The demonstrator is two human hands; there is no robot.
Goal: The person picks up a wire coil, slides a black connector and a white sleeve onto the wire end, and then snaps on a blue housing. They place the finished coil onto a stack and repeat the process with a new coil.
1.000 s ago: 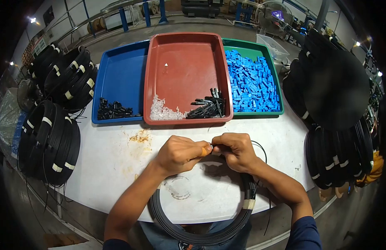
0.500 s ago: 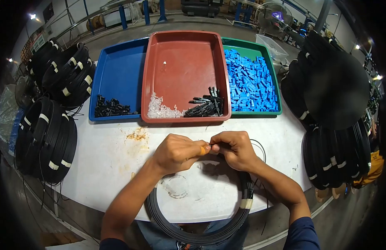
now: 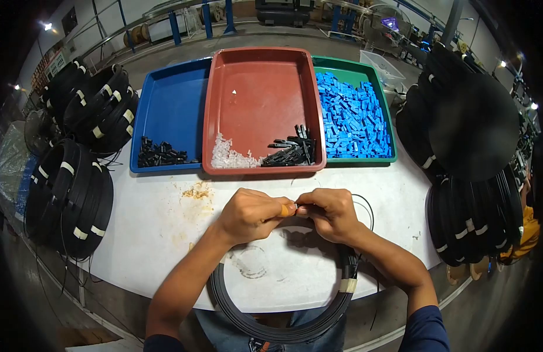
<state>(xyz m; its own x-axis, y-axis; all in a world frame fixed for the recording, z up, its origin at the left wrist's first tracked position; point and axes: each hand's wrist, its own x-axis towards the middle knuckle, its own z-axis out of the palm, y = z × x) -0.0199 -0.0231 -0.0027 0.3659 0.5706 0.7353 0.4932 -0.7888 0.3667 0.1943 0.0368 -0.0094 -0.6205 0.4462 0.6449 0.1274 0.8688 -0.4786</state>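
Note:
My left hand [image 3: 253, 214] and my right hand [image 3: 330, 214] meet fingertip to fingertip above the table, both closed in a pinch. A small dark piece [image 3: 297, 206] shows between them; the fingers hide most of it. An orange wrap [image 3: 284, 210] is around a digit of my left hand. Beneath my hands lies a coil of black cable [image 3: 248, 328], bound with cream tape [image 3: 348, 286] on its right side, its near part overhanging the table edge. A thin loop of cable [image 3: 372, 218] curves out beside my right hand.
Behind stand a blue tray [image 3: 172, 105] with black pieces, a red tray [image 3: 262, 88] with clear and long black pieces, and a green tray [image 3: 365, 73] full of blue pieces. Cable coils stack left [image 3: 69, 199] and right [image 3: 474, 220]. Yellowish crumbs [image 3: 197, 190] dot the white table [image 3: 142, 234].
The whole view has shifted slightly. Both hands keep the same pinch in nearly the same place, and the coil lies as before.

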